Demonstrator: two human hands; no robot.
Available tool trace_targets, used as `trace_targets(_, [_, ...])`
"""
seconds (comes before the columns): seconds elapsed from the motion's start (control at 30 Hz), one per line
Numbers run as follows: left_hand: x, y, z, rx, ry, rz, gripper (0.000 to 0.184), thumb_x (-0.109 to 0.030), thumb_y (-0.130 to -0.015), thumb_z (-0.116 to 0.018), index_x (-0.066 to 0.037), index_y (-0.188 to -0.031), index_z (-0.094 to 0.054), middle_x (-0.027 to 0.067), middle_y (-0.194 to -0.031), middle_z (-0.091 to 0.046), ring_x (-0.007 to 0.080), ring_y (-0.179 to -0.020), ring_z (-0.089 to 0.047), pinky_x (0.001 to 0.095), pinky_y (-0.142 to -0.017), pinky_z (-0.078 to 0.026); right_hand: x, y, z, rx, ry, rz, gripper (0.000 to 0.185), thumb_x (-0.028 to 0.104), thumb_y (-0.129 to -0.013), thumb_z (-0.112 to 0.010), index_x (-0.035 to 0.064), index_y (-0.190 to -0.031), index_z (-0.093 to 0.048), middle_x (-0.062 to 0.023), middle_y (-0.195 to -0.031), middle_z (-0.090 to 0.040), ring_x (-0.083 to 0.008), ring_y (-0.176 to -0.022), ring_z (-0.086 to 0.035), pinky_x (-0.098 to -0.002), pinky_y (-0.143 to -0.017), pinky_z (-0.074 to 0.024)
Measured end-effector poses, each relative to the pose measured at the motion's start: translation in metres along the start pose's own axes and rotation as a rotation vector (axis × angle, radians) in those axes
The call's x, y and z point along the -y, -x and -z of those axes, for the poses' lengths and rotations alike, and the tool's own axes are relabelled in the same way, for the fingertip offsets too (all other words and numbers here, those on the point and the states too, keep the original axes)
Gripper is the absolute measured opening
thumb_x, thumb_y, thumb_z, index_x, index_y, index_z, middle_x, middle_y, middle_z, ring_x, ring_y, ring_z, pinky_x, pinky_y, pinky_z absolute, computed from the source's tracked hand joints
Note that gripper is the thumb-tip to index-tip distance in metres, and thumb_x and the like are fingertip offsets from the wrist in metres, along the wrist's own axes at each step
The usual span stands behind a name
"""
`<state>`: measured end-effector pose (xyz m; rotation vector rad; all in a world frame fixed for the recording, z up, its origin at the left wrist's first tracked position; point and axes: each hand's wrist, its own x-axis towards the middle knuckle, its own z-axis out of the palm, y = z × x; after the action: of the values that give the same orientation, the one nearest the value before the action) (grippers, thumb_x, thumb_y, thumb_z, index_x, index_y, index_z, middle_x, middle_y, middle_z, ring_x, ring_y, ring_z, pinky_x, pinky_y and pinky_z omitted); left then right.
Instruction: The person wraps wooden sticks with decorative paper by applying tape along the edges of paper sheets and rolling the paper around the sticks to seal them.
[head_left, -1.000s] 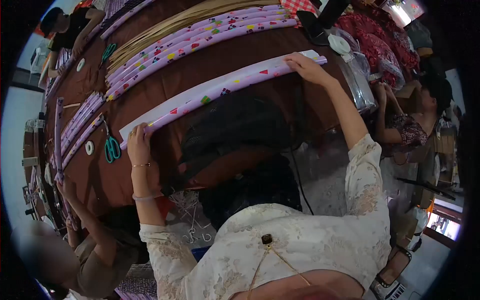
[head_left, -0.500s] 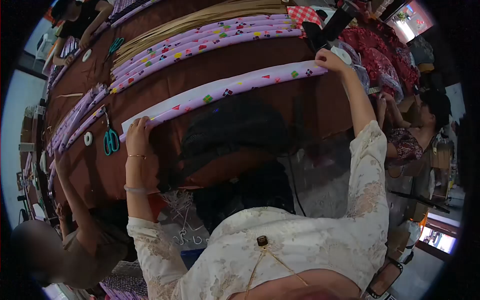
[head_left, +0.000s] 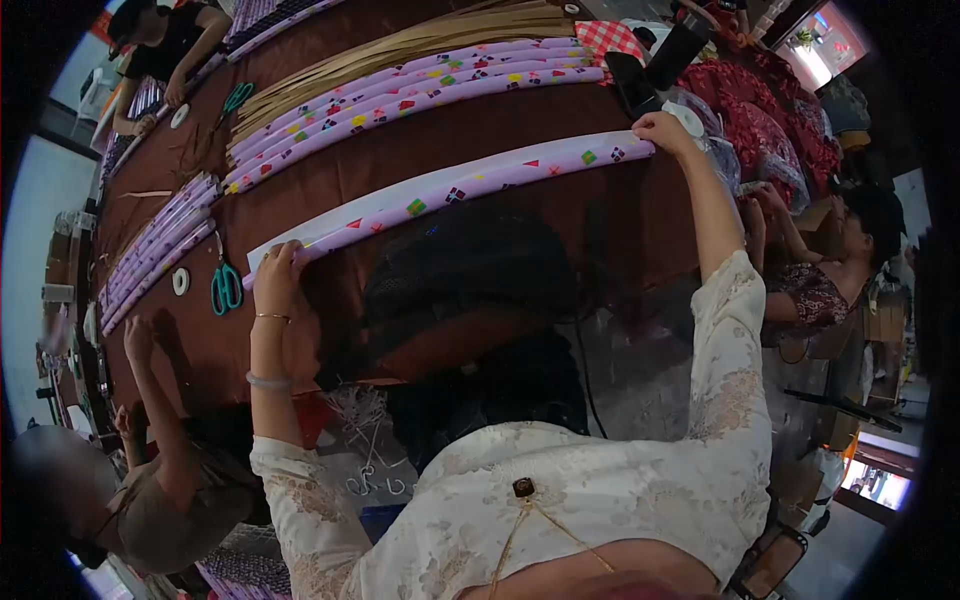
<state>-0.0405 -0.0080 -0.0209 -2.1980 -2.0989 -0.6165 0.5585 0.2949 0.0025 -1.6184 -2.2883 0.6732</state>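
A long lilac sheet of paper [head_left: 480,188], printed with small coloured shapes and partly rolled, lies across the brown cloth. Its white inner side shows along the far edge. My left hand [head_left: 276,278] grips the roll at its left end, fingers bent over the top. At the other end my right hand [head_left: 662,133] pinches the paper between thumb and fingers. Teal-handled scissors [head_left: 227,288] lie just left of my left hand, beside a white tape roll [head_left: 181,281].
Several finished lilac rolls [head_left: 400,112] and brown strips [head_left: 400,52] lie at the far side. More thin rolls [head_left: 160,252] are on the left. A black phone [head_left: 630,82] stands near my right hand. Other people work left, right and far left; a person's hand [head_left: 140,340] is at left.
Both of my hands stay at the ends of the lilac paper, with only a slight shift. The person at left has drawn a hand back from the thin rolls, which now lie flatter.
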Motion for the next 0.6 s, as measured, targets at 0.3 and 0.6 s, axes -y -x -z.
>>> trace_targets(0.3, [-0.002,-0.002,0.002,-0.009,0.013,0.012,0.020,-0.016,-0.080,-0.057,-0.006,-0.098,-0.055,0.0147,-0.093,-0.058,0.0340,-0.086,-0.055,0.0408,-0.073,-0.044,-0.006,-0.002,-0.007,-0.139,0.102,-0.094,0.019,0.013,-0.069,-0.062,0.0041,-0.086,-0.062,-0.0078,-0.076,-0.064,-0.0167,-0.071,-0.060,-0.0275,-0.066,-0.0465])
trace_targets(0.6, [-0.004,-0.006,0.002,0.017,-0.050,0.058,0.019,-0.020,-0.080,-0.056,-0.007,-0.094,-0.056,0.0147,-0.090,-0.059,0.0335,-0.085,-0.056,0.0403,-0.072,-0.045,0.089,0.040,-0.027,-0.236,0.157,0.538,0.018,0.017,-0.080,-0.057,0.0038,-0.093,-0.058,-0.0100,-0.095,-0.057,-0.0280,-0.090,-0.055,-0.0362,-0.078,-0.0430])
